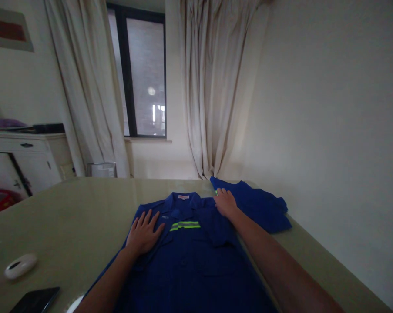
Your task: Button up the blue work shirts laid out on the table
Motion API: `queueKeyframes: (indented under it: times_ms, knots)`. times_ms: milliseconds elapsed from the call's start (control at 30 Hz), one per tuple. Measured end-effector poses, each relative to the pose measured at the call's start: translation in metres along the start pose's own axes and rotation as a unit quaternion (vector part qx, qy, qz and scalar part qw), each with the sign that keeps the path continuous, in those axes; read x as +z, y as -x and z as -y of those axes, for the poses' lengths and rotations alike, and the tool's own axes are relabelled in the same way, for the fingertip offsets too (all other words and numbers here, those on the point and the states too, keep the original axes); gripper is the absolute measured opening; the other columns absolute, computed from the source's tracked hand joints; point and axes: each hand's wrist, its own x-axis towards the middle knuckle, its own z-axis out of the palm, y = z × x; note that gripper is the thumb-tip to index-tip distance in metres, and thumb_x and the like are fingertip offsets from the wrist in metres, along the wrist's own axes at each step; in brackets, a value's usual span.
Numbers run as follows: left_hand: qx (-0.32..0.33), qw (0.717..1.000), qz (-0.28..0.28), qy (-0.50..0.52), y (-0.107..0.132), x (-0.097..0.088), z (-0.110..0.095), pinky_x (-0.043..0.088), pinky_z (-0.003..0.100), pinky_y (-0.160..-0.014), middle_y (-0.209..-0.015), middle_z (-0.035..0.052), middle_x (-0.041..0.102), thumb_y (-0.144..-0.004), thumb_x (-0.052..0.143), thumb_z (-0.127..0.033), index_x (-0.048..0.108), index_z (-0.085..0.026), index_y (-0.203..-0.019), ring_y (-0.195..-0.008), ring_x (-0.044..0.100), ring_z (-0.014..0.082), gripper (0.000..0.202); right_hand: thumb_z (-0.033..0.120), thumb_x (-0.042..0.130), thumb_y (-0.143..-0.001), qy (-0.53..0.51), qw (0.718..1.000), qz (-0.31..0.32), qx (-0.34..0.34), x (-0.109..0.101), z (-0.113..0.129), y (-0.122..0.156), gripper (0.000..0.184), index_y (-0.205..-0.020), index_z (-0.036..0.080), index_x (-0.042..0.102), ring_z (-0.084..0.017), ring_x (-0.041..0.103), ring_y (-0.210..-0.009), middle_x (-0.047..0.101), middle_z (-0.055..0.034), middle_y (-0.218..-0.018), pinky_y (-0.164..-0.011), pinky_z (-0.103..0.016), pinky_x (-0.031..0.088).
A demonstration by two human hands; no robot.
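Observation:
A blue work shirt (196, 256) with a yellow-green reflective stripe (185, 225) lies front up on the table (68, 217), collar towards the window. My left hand (144, 234) lies flat on the shirt's left chest, fingers spread. My right hand (225, 202) rests palm down on the right shoulder of the shirt, fingers stretched out, beside the spread blue sleeve (258, 204) that reaches towards the wall.
A white oval object (20, 265) and a dark phone (35, 300) lie near the table's left front edge. A white cabinet (23, 161) stands at the left, curtains (212, 87) and a window (140, 74) behind, a wall close on the right.

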Motion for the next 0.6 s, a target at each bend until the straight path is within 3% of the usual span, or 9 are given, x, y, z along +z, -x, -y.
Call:
queueKeyframes:
  times_ms: [100,200,300,400,500,600]
  knots:
    - [0.01,1.0,-0.005,0.007,-0.01,0.001,0.01,0.019,0.053,-0.125,-0.167,0.0107,0.027,-0.098,0.035,-0.063,0.035,-0.026,-0.158,-0.155,0.021,0.0344,0.07,-0.001,0.052,-0.091,0.002,1.0,-0.021,0.016,0.005,-0.002,0.004,0.027,-0.105,0.01,0.073,-0.029,0.053,-0.119,0.064,-0.0175,-0.128,-0.099,-0.04,0.04]
    - [0.021,1.0,-0.018,0.008,-0.019,0.002,0.016,0.02,0.053,-0.124,-0.166,0.0101,0.029,-0.099,0.035,-0.062,0.036,-0.027,-0.157,-0.155,0.022,0.0337,0.068,0.004,0.049,-0.094,-0.005,0.999,-0.044,0.028,0.009,0.017,0.011,0.034,-0.122,0.014,0.067,-0.028,0.051,-0.124,0.058,-0.0156,-0.14,-0.101,-0.04,0.039]
    - [0.027,0.999,-0.03,-0.007,-0.025,0.002,0.019,0.022,0.053,-0.124,-0.165,0.009,0.035,-0.099,0.036,-0.057,0.041,-0.025,-0.155,-0.153,0.028,0.033,0.065,0.031,0.05,-0.101,-0.041,0.997,-0.065,0.032,0.019,0.044,0.03,0.038,-0.137,0.019,0.059,-0.03,0.045,-0.135,0.049,-0.0146,-0.153,-0.11,-0.044,0.035]
    - [0.017,0.999,-0.038,-0.017,-0.025,-0.002,0.015,0.027,0.048,-0.123,-0.16,0.0119,0.043,-0.102,0.03,-0.044,0.049,-0.017,-0.15,-0.148,0.039,0.0309,0.059,0.06,0.039,-0.101,-0.135,0.989,-0.008,0.056,0.037,0.061,0.056,0.067,-0.151,0.017,0.046,-0.031,0.035,-0.148,0.039,-0.0155,-0.161,-0.119,-0.047,0.025]
    - [0.013,0.999,-0.027,-0.02,-0.013,-0.01,0.006,0.028,0.05,-0.123,-0.159,0.0184,0.042,-0.101,0.026,-0.03,0.046,-0.006,-0.15,-0.147,0.041,0.032,0.059,0.068,0.03,-0.1,-0.192,0.975,0.067,0.091,0.048,0.062,0.073,0.079,-0.157,0.015,0.038,-0.03,0.028,-0.153,0.032,-0.0146,-0.165,-0.124,-0.047,0.02]
    - [0.033,0.999,0.007,-0.024,0.025,-0.016,0.005,0.03,0.052,-0.122,-0.162,0.0185,0.037,-0.099,0.034,-0.037,0.042,-0.007,-0.153,-0.15,0.035,0.0342,0.063,0.06,0.035,-0.102,-0.225,0.97,0.067,0.064,0.038,0.058,0.082,0.071,-0.156,0.014,0.04,-0.028,0.029,-0.153,0.034,-0.0143,-0.164,-0.125,-0.047,0.019]
